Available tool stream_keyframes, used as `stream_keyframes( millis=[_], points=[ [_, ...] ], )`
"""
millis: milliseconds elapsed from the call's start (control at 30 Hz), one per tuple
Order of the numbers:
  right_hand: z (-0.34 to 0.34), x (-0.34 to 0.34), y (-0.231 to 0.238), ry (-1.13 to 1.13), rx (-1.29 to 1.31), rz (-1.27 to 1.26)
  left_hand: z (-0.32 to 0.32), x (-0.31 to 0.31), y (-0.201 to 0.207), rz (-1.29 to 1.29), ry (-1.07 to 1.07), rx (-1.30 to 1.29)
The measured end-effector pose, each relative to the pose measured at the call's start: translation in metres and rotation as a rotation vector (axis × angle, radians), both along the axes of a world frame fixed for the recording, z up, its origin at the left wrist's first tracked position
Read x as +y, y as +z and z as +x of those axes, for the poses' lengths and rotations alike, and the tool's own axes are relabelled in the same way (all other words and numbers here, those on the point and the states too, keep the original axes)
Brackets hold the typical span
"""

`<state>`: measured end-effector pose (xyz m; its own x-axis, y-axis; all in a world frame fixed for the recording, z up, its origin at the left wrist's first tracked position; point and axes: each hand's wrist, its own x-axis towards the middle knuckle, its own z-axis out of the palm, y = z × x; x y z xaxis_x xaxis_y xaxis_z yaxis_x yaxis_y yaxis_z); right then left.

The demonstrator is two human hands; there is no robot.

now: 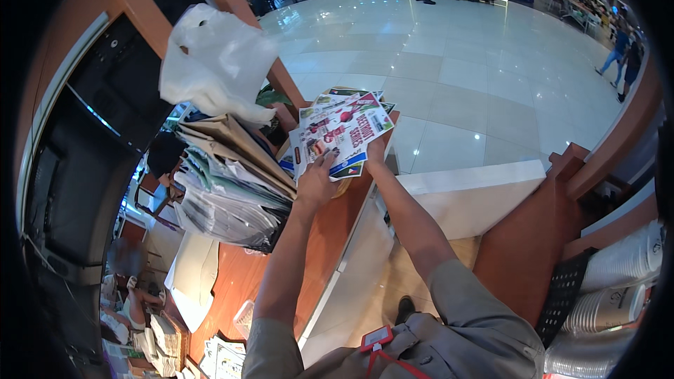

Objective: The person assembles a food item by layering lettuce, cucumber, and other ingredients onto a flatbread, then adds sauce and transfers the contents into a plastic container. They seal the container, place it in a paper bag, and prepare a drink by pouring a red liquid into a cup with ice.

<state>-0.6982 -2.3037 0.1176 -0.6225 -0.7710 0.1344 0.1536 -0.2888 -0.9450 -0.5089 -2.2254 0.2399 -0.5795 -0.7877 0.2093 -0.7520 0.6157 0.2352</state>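
Note:
A fanned stack of colourful printed flyers (344, 126) lies over the far end of the wooden counter. My left hand (317, 184) grips the near left edge of the stack, its fingertips on the top sheet. At the right edge, my right hand (375, 154) holds the same flyers, with most of its fingers hidden beneath them. Part of a round, light-brown rim (342, 187) shows under the sheets. Left of my left hand stands a dark holder packed with plastic bags (221, 203) and brown paper bags (242, 151).
A white plastic bag (214, 63) hangs by a wooden post (284, 88). Brown sheets (193, 270) lie on the counter (239, 274) at left. A white half-wall (470, 196) stands at right, near stacked cups (604, 309). People walk on the tiled floor (449, 77) beyond.

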Motion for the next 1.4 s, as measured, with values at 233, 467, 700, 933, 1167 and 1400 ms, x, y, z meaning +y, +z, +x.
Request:
stream_keyframes(
  millis=[233, 467, 700, 933, 1167, 1400],
  points=[
    [-0.008, 0.02, 0.034, -0.014, 0.194, 0.308, 0.006, -0.028, 0.0, 0.021, 0.132, 0.042],
    [-0.018, 0.041, 0.066, -0.021, 0.275, 0.282, -0.016, -0.014, 0.004, -0.094, 0.017, -0.072],
    [-0.053, 0.083, 0.124, -0.153, 0.449, 0.331, -0.012, -0.04, 0.0, -0.076, 0.162, -0.227],
    [-0.113, 0.18, 0.16, -0.064, 0.298, 0.083, -0.006, -0.044, -0.028, 0.004, 0.213, -0.298],
    [-0.165, 0.292, 0.132, -0.101, 0.168, -0.005, 0.012, 0.001, 0.008, 0.33, -0.175, 0.329],
    [-0.153, 0.397, 0.122, -0.013, 0.226, -0.074, 0.117, 0.261, -0.05, 0.372, 0.162, 0.818]
  ],
)
